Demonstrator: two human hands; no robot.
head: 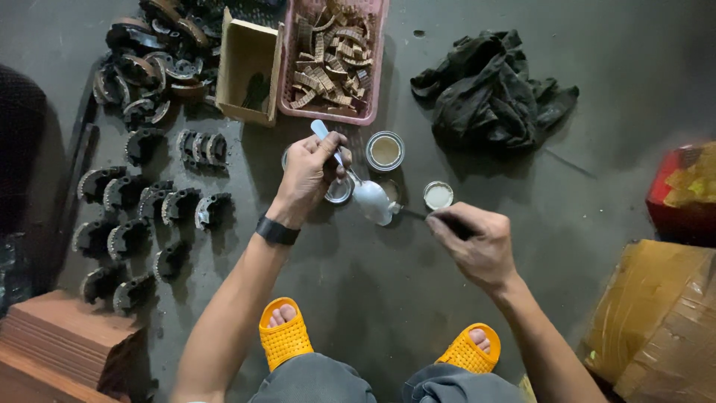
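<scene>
Dark concrete floor (597, 97), stained, serves as the work surface; the person squats over it in yellow perforated sandals (285, 334).

Largest items first. Cardboard carton (656, 321), brown and tape-wrapped, lies well to the right of the right hand. Stack of reddish boards (60, 336) sits far left of the left forearm. Black rag heap (496, 89) is beyond and right of both hands. Pink plastic basket (373, 45) of tan ribbed lining strips stands straight beyond the left hand; an open brown cardboard box (250, 71) touches its left side. Red package with a yellow panel (682, 190) is at the right edge; print too blurred to tell. Brake shoes (142, 201), dark curved metal, are in rows and a heap left of the left hand.

Small items. Open round tin (385, 151) with tan contents sits just beyond the hands; its lid (438, 195) is just beside the right fingertips.

Left hand (312, 175) is closed around a pale-handled tool (322, 133) and steadies a white curved piece (373, 200) between the hands. Right hand (477, 240) pinches a thin dark brush (421, 216), tip touching that white piece.

Judged step: coating the piece, seemingly mid-application. Next move would call for a steady stroke and a reload from the tin.
</scene>
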